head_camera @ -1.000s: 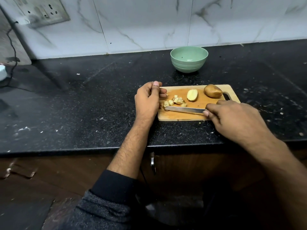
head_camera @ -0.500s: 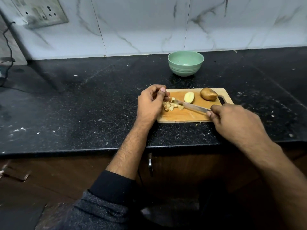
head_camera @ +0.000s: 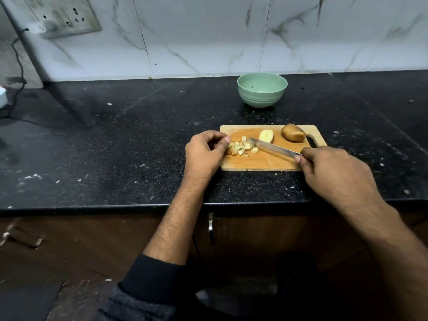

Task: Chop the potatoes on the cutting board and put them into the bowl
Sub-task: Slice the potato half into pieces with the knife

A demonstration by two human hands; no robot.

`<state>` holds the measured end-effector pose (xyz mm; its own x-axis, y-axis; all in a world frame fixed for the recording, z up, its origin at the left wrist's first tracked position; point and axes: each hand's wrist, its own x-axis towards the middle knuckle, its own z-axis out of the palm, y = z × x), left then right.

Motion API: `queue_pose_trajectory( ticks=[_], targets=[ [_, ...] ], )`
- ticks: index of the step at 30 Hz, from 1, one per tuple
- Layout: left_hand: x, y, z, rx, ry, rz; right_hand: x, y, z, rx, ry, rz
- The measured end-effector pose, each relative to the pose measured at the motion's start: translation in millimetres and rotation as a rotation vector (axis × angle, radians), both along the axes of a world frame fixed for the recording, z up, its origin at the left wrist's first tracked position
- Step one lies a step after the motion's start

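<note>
A wooden cutting board [head_camera: 266, 162] lies on the black counter. On its left part sits a small heap of diced potato pieces [head_camera: 240, 148]. A halved potato [head_camera: 266, 135] lies cut side up near the far edge, with a whole potato [head_camera: 293, 132] to its right. My right hand [head_camera: 333, 170] grips the handle of a knife [head_camera: 273, 148], whose blade tip rests at the heap. My left hand [head_camera: 205, 154] sits at the board's left edge, fingers curled beside the pieces and holding nothing. A green bowl [head_camera: 262, 91] stands behind the board; nothing shows inside it.
White marble wall tiles rise behind the counter, with a socket plate [head_camera: 62, 16] at the upper left and a black cable [head_camera: 19, 66] running down. A cabinet door handle [head_camera: 210, 228] is below the counter's front edge. Crumbs speckle the counter.
The knife blade has swung from lying along the board's near side to pointing up-left into the diced heap. My left hand stays at the board's left edge. The view has shifted.
</note>
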<state>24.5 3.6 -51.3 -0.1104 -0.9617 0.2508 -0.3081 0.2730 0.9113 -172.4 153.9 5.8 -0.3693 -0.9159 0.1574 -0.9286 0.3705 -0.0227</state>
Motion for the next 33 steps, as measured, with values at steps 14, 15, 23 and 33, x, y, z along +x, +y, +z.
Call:
queue_pose_trajectory(
  ticks=[14, 15, 23, 33],
  targets=[
    [1.3, 0.7, -0.1, 0.02, 0.093, -0.106, 1.6, 8.2, -1.9, 0.014, -0.064, -0.013],
    [1.6, 1.6, 0.6, 0.01, 0.055, -0.105, 1.9, 7.4, -1.8, 0.022, -0.056, -0.014],
    [-3.5, 2.1, 3.3, -0.078, -0.181, -0.103, 6.5, 4.8, 6.0, 0.059, -0.056, 0.01],
    [-8.6, 1.8, 5.8, -0.139, -0.18, -0.14, 8.1, 15.1, 2.9, -0.014, -0.131, -0.066]
  ],
)
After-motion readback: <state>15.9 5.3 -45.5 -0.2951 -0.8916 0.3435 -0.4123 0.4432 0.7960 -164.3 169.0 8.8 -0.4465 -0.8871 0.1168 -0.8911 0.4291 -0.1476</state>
